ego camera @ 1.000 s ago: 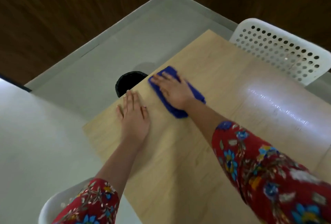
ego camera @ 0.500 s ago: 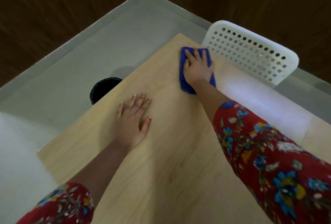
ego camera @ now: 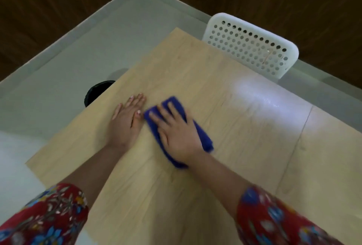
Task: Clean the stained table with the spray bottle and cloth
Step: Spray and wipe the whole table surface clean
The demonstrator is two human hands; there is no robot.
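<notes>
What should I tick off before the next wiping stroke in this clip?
1. Folded blue cloth lies flat on the light wooden table: ok.
2. Right hand presses flat on the cloth, fingers straight: ok.
3. Left hand rests flat on the table, beside the cloth: ok.
4. Stains remaining on the table: cannot tell, because of glare and blur.
5. Spray bottle at hand: cannot tell, as it is not in view.

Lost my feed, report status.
Left hand flat on table. Right hand pressing cloth flat. Left thumb right beside cloth.
</notes>
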